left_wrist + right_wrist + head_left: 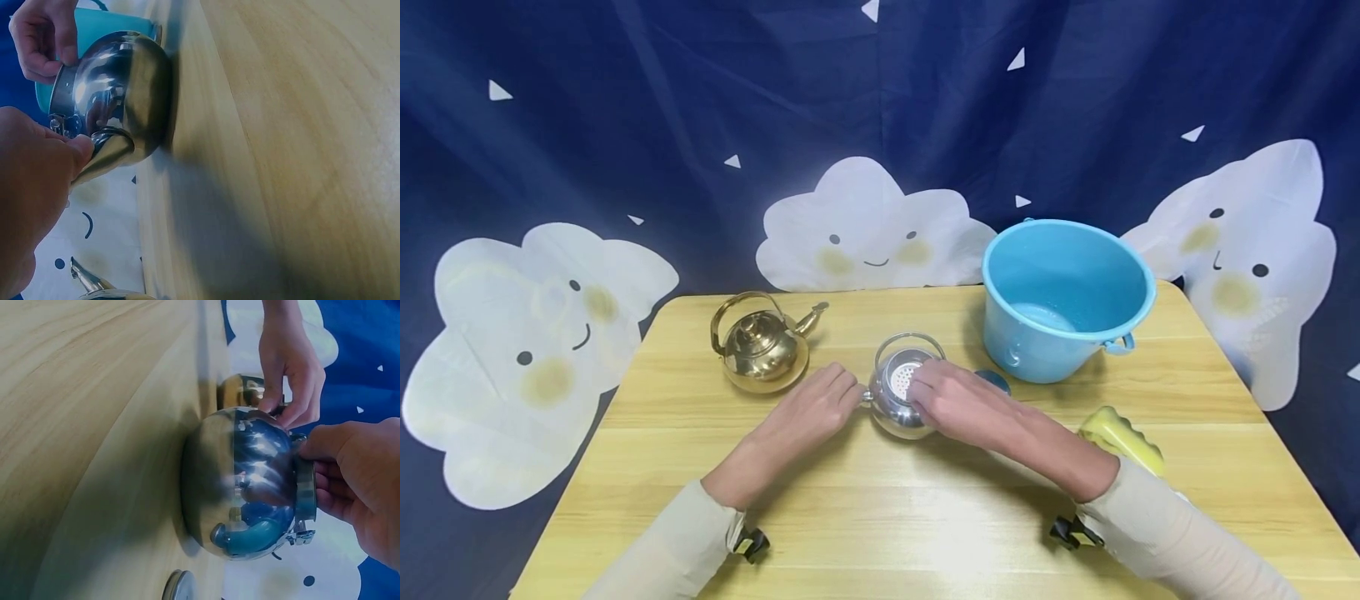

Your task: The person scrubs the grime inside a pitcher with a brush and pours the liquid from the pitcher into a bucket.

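A shiny silver teapot (898, 417) stands upright on the table, its arched handle (910, 337) raised behind the opening. A white perforated strainer (904, 379) shows inside the mouth. From the left, my left hand (823, 400) pinches the spout (112, 150) between thumb and fingers. My right hand (958, 400) reaches over the teapot's right side and pinches the collar (306, 490) at its mouth, thumb outside and fingers over the opening. Those fingers cover part of the strainer. The round lid (181, 586) lies on the table just right of the teapot.
A gold teapot (763, 354) stands at the back left, spout toward the right. At the back right is a blue bucket (1045, 350). A yellow sponge (1123, 442) lies beyond my right forearm on the wooden table (865, 525). A dark blue curtain (940, 92) hangs behind.
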The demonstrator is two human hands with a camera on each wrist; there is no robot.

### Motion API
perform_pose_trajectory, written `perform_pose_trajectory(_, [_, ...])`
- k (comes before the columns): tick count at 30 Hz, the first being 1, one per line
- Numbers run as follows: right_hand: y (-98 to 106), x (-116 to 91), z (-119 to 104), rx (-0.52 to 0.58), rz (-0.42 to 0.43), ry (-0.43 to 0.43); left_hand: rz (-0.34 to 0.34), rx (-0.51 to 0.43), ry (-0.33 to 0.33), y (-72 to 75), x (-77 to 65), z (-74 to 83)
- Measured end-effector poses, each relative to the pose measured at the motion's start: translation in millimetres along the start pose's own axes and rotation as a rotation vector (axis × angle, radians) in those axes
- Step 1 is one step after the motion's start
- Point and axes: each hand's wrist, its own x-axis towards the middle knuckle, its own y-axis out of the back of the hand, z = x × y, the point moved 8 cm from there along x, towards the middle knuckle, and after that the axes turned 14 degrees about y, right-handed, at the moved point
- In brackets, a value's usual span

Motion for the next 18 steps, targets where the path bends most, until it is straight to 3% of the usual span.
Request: perform_pose_trajectory(18, [28,-4,-2,-0.021,0.049,0.024,-0.019,-0.023,-0.007,1.2,1.5,-0.1])
